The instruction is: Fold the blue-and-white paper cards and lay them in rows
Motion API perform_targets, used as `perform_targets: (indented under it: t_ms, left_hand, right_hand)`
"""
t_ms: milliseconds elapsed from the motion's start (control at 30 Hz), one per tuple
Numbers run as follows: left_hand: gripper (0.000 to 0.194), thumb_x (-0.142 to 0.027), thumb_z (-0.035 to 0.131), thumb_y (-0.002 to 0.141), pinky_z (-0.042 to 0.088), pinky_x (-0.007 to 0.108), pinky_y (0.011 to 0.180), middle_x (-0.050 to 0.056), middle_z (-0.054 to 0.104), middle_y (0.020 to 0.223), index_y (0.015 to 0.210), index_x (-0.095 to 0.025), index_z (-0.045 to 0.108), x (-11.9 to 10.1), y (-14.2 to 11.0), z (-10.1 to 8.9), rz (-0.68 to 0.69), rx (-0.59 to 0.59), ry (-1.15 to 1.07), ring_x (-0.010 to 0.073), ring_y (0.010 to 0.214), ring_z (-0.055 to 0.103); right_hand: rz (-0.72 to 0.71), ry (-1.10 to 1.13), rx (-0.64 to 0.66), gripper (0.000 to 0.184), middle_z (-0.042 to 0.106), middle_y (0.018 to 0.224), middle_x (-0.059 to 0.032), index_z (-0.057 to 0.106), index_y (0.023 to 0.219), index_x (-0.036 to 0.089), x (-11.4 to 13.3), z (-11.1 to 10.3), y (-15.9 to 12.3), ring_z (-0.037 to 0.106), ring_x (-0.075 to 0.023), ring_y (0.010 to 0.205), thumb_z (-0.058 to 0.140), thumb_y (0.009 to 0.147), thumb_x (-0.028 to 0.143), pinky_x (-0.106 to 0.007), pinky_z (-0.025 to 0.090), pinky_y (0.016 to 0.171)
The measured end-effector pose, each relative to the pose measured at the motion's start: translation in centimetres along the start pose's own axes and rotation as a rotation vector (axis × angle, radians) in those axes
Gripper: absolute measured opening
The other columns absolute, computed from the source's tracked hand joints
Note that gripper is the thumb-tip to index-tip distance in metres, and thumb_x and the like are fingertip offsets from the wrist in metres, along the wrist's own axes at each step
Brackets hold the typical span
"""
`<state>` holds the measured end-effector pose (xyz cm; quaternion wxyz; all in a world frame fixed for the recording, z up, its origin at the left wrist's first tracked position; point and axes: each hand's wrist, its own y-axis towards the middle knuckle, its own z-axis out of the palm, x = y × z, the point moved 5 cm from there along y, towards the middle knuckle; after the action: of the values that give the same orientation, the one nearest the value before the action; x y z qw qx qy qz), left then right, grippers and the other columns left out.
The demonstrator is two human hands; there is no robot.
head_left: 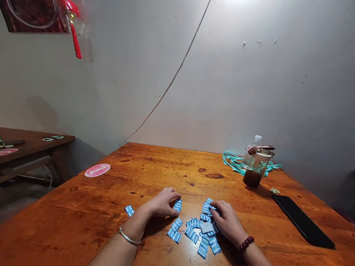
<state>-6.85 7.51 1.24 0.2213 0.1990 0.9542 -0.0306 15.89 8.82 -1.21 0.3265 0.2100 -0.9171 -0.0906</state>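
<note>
Several small blue striped tiles point(198, 232) lie scattered on the wooden table point(149, 176) in front of me. My left hand point(162, 203) rests palm down with its fingers curled, the fingertips touching a small stack of the blue tiles point(177, 205). My right hand point(226, 219) lies over the right side of the pile, fingers bent and pinching a few tiles point(208, 209). One lone tile point(129, 210) sits apart to the left. A silver bangle is on my left wrist, a dark bead bracelet on my right.
A lidded glass jar with dark liquid point(256, 166) stands at the back right, beside a plastic bottle point(251, 149) and a teal cord point(235, 161). A black phone point(302, 220) lies on the right. A pink round sticker point(97, 170) sits at the left edge. A second table point(25, 145) stands left.
</note>
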Motion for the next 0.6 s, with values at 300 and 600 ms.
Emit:
perform_targets:
  t_ms: [300,600]
  left_hand:
    - [0.039,-0.040,0.058,0.064,0.034,0.026,0.082,0.003,0.050,0.099,0.099,-0.025,0.057,0.38,0.38,0.46,0.015,-0.054,0.073,0.0195,0.093,0.043]
    - [0.051,-0.042,0.058,0.063,0.036,0.025,0.079,0.006,0.053,0.104,0.109,-0.021,0.052,0.17,0.17,-0.35,-0.045,-0.102,0.068,0.0202,0.094,0.046]
  right_hand:
    - [0.006,-0.023,0.029,0.024,0.060,0.089,-0.0049,0.059,0.089,0.020,0.06,0.05,0.09,0.050,-0.0173,0.085,0.041,0.076,0.029,-0.026,0.035,0.074]
    - [-0.002,-0.050,0.031,0.023,0.059,0.089,-0.0057,0.058,0.087,0.020,0.24,-0.02,-0.10,0.050,-0.0183,0.086,0.040,0.077,0.028,-0.028,0.035,0.075]
